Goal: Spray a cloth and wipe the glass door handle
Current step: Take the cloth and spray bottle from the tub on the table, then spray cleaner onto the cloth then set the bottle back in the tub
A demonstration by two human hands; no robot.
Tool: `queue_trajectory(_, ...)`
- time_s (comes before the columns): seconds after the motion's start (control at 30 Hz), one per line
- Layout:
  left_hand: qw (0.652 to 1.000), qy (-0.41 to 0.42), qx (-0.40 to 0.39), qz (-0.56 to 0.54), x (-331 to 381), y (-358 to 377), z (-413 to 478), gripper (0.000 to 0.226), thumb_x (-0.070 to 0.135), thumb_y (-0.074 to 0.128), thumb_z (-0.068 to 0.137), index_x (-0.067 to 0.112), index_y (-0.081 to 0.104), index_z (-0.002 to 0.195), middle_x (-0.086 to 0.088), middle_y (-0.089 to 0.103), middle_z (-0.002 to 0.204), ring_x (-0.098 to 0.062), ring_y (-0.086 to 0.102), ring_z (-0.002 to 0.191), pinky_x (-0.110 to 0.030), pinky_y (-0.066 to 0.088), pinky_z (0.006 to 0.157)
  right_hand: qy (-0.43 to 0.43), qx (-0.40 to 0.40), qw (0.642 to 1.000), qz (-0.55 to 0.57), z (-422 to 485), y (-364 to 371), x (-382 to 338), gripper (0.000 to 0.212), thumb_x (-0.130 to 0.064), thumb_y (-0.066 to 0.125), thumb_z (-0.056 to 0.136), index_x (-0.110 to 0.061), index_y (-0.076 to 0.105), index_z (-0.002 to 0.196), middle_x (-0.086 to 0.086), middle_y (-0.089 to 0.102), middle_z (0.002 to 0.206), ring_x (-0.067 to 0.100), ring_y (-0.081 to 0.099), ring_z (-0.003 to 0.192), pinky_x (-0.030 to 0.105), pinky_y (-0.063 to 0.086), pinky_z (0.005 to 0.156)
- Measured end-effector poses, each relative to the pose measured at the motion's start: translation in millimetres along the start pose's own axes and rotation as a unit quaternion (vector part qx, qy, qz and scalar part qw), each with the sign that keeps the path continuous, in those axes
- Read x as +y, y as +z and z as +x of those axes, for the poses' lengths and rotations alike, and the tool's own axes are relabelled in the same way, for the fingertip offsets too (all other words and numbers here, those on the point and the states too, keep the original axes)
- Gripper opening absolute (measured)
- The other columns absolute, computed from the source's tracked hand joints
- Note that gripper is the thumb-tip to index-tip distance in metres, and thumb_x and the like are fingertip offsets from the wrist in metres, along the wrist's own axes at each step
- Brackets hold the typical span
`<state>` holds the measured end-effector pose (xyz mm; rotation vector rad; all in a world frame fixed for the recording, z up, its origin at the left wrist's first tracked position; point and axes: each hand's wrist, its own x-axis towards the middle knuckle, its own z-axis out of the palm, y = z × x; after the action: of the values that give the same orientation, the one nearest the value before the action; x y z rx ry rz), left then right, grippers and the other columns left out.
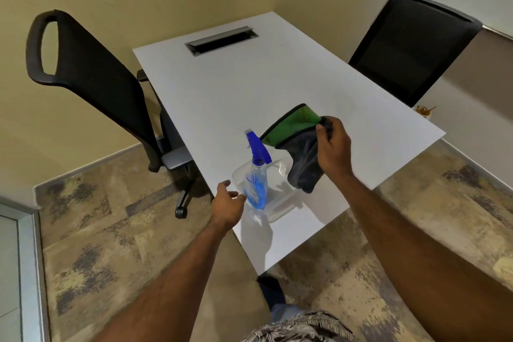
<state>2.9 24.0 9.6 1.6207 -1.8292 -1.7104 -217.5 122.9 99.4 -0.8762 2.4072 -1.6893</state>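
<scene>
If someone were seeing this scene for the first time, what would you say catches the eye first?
Probably the spray bottle, blue-topped and holding blue liquid, standing in a clear plastic tray near the white table's front corner. Just right of it, the right hand holds up a green and dark grey cloth, while the open left hand reaches toward the bottle. Two black chairs flank the table.

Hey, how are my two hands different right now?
The right hand is shut on the cloth, lifted above the table; the left hand is open and holds nothing. The left hand sits lower, beside the spray bottle without gripping it. Both are bare and reach forward.
</scene>
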Motion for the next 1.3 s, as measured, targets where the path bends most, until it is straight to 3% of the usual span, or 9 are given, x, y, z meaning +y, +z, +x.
queue_trajectory(0.13, 0.981, 0.138, 0.131, -0.025, 23.8, -11.7, -23.7, 0.047, 0.018, 0.062, 0.101, 0.019, 0.043, 0.144, -0.004, 0.061, 0.131, -0.005, 0.059, 0.095, -0.007, 0.051, 0.069, -0.039, -0.007, 0.999, 0.012, -0.6, -18.8, -43.1, 0.021, -0.017, 0.053, 0.1, -0.009, 0.058, 0.118, 0.0, 0.062, 0.107, 0.019, 0.061, 0.101, 0.033, 0.053, 0.092)
queue_trajectory(0.23, 0.928, 0.32, 0.186, -0.045, 55.3, -30.1, -48.6, 0.038, 0.019, 0.064, 0.099, 0.022, 0.049, 0.134, 0.005, 0.06, 0.119, 0.001, 0.06, 0.101, -0.021, 0.056, 0.085, -0.098, -0.018, 0.995, 0.016, -1.9, -33.7, -79.3, 0.021, -0.019, 0.054, 0.099, -0.009, 0.06, 0.117, -0.001, 0.063, 0.106, 0.016, 0.062, 0.1, 0.023, 0.052, 0.09)
queue_trajectory(0.33, 0.86, 0.482, 0.164, -0.034, 103.7, -51.3, -75.5, 0.043, 0.025, 0.071, 0.094, 0.02, 0.049, 0.131, 0.003, 0.057, 0.12, -0.003, 0.058, 0.109, -0.017, 0.05, 0.09, -0.156, -0.044, 0.987, 0.005, -0.9, -49.8, -119.5, 0.021, -0.017, 0.057, 0.098, -0.008, 0.062, 0.116, -0.002, 0.064, 0.104, 0.011, 0.062, 0.097, 0.017, 0.05, 0.087)
queue_trajectory(0.5, 0.795, 0.592, 0.084, 0.102, 196.7, -77.8, -114.8, 0.092, 0.046, 0.084, 0.079, 0.002, 0.04, 0.147, -0.01, 0.046, 0.145, -0.018, 0.047, 0.132, -0.028, 0.039, 0.113, -0.247, -0.156, 0.956, -0.003, 2.2, -69.3, -187.4, 0.021, -0.016, 0.061, 0.095, -0.008, 0.066, 0.113, -0.004, 0.069, 0.1, 0.0, 0.064, 0.092, 0.018, 0.051, 0.086)
queue_trajectory(0.7, 0.889, 0.45, -0.088, 0.01, 219.0, -121.0, -123.2, 0.116, 0.023, 0.095, 0.069, 0.013, 0.022, 0.159, 0.005, 0.052, 0.14, 0.0, 0.063, 0.112, -0.023, 0.054, 0.096, -0.262, -0.263, 0.922, 0.11, -6.3, -55.0, -228.2, 0.029, -0.003, 0.063, 0.092, 0.0, 0.059, 0.121, 0.006, 0.068, 0.105, 0.009, 0.065, 0.098, 0.024, 0.051, 0.09)
queue_trajectory(0.77, 0.906, 0.406, -0.116, -0.014, 206.9, -135.8, -119.3, 0.096, 0.021, 0.093, 0.069, 0.014, 0.042, 0.151, 0.0, 0.056, 0.141, -0.011, 0.067, 0.112, -0.03, 0.056, 0.095, -0.231, -0.309, 0.912, 0.141, -12.4, -42.2, -231.1, 0.034, -0.003, 0.063, 0.092, 0.0, 0.055, 0.125, 0.007, 0.069, 0.098, 0.013, 0.066, 0.093, 0.026, 0.053, 0.085)
queue_trajectory(0.87, 0.918, 0.355, -0.168, -0.048, 182.5, -152.8, -111.7, 0.048, 0.017, 0.085, 0.072, 0.013, 0.068, 0.118, -0.007, 0.076, 0.11, -0.021, 0.074, 0.097, -0.033, 0.06, 0.083, -0.191, -0.35, 0.907, 0.136, -21.8, -16.7, -229.7, 0.035, -0.008, 0.065, 0.092, -0.005, 0.055, 0.125, 0.02, 0.067, 0.09, 0.02, 0.065, 0.083, 0.031, 0.054, 0.078)
queue_trajectory(1.17, 0.946, 0.188, -0.117, -0.235, 98.6, -201.8, -107.4, 0.042, 0.015, 0.085, 0.065, 0.005, 0.072, 0.105, -0.018, 0.075, 0.1, -0.032, 0.073, 0.087, -0.039, 0.059, 0.076, -0.026, -0.496, 0.865, 0.075, -45.8, 46.9, -186.6, 0.048, -0.044, 0.072, 0.075, -0.017, 0.066, 0.114, 0.01, 0.072, 0.105, 0.02, 0.071, 0.095, 0.028, 0.059, 0.078)
queue_trajectory(1.3, 0.93, 0.067, -0.096, -0.348, 60.1, -219.2, -114.8, 0.049, 0.024, 0.082, 0.068, 0.002, 0.074, 0.111, -0.024, 0.072, 0.112, -0.035, 0.072, 0.09, -0.046, 0.059, 0.082, 0.036, -0.532, 0.832, 0.153, -61.3, 73.2, -162.5, 0.032, -0.022, 0.073, 0.083, -0.011, 0.067, 0.112, 0.008, 0.073, 0.105, 0.021, 0.071, 0.096, 0.025, 0.057, 0.074)
